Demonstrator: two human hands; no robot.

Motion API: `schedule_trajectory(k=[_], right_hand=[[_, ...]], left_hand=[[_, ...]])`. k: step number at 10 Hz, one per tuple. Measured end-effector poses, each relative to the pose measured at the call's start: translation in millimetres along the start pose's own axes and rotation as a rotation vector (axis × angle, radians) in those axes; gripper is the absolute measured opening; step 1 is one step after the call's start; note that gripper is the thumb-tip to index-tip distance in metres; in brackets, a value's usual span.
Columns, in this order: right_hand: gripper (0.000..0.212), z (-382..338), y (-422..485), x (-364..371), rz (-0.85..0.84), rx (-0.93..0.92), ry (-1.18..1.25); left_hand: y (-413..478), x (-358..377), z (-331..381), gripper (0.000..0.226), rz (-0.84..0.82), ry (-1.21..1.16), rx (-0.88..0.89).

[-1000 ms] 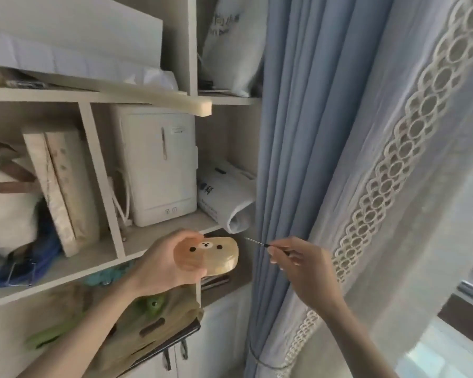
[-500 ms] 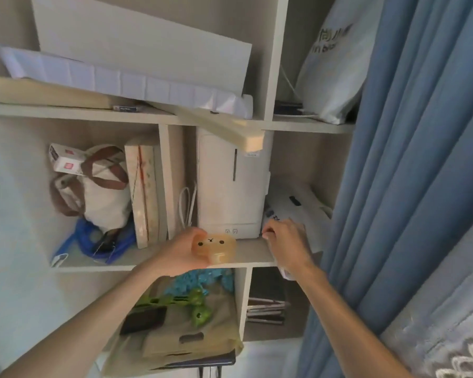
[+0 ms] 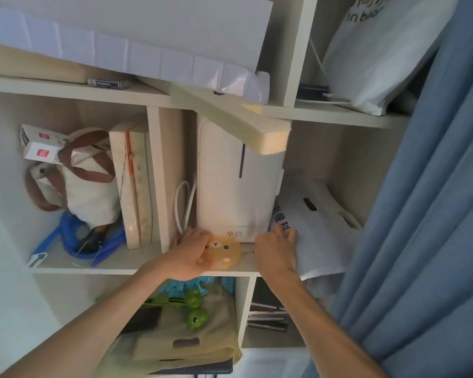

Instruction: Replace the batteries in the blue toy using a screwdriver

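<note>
Both hands reach onto the middle shelf (image 3: 115,264) of a pale wooden bookcase. The left hand (image 3: 187,253) is wrapped around an orange bear-faced toy (image 3: 224,253), fingers closed on its left side, and the toy sits at the shelf's front edge just in front of a white upright appliance (image 3: 235,181). The right hand (image 3: 277,251) lies palm down on the shelf beside the toy, fingers spread and loosely extended against a white plastic bag (image 3: 311,227) with dark printed characters; it clamps nothing that can be seen. A thin dark sliver shows on the shelf between the toy and the right hand (too small to tell what it is).

Left of the shelf divider stand two pale boards (image 3: 133,186), a canvas tote with brown handles (image 3: 85,186) and a blue cord (image 3: 69,233). Below the shelf, green plastic toys (image 3: 194,309) rest on a beige bag (image 3: 186,339). A long wooden block (image 3: 241,124) juts out from the shelf above, and a blue curtain (image 3: 426,214) hangs at the right.
</note>
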State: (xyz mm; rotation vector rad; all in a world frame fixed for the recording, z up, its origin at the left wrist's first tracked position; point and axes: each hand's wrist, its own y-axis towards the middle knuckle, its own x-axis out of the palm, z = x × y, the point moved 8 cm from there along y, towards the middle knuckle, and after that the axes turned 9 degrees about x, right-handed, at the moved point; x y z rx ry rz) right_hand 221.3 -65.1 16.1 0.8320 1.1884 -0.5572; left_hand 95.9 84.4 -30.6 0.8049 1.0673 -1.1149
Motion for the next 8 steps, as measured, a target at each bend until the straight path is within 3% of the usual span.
schedule_trajectory(k=[2,4,6,8], right_hand=[[0.019,-0.6,-5.7,10.5,-0.047,0.008,-0.023],[0.020,1.6,-2.4,8.9,-0.048,-0.013,0.019],[0.027,15.6,-12.1,-24.3,-0.007,-0.139,0.338],[0.037,21.6,-55.4,-44.9,-0.118,-0.227,0.654]], left_hand=[[1.8,4.4,2.1,0.046,0.059,0.020,0.054],[-8.1,-8.0,8.7,0.073,0.184,-0.131,0.053],[-40.2,-30.8,21.6,0.062,0.333,-0.260,0.083],[-93.2,-34.8,30.4,0.056,0.386,-0.268,0.084]])
